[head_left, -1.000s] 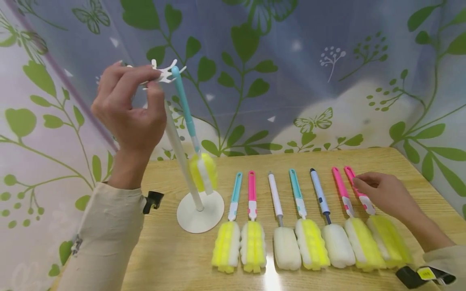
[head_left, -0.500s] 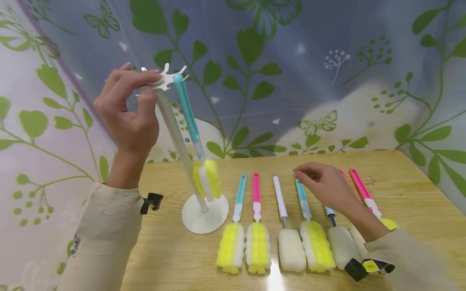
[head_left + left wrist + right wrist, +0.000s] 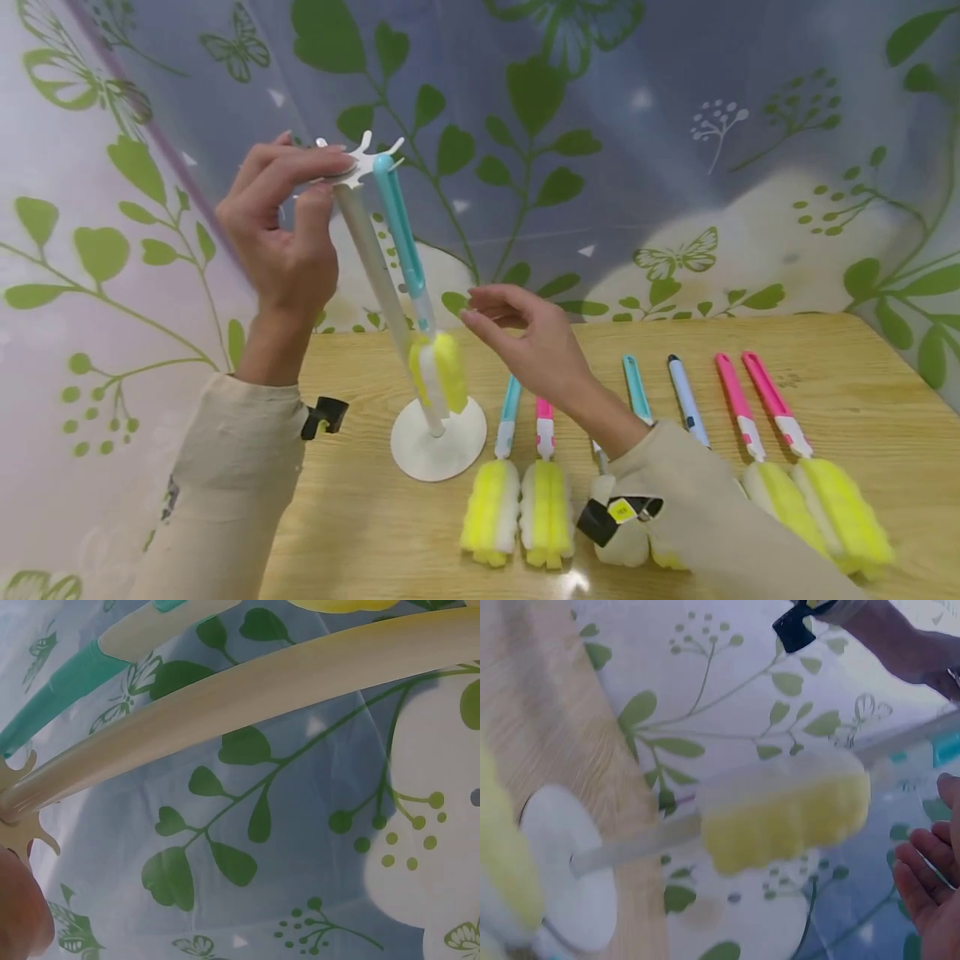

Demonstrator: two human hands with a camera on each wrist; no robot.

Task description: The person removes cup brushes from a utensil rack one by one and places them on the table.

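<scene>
A white stand with a round base and a hooked top rises from the table. My left hand grips its top, fingers above and thumb below; the wrist view shows one fingertip by the hooks. From one hook hangs a bottle brush with a teal handle and a yellow-and-white sponge head. My right hand, loosely bent and holding nothing, is in the air just right of this brush, apart from it.
Several more bottle brushes lie in a row on the wooden table, among them a teal one, a pink one and a blue-handled one. My right forearm covers part of the row. A leaf-patterned curtain stands behind.
My right hand has moved left, from over the rightmost pink brush to beside the hanging brush. The hanging brush has turned slightly. My left hand keeps its hold on the stand's top.
</scene>
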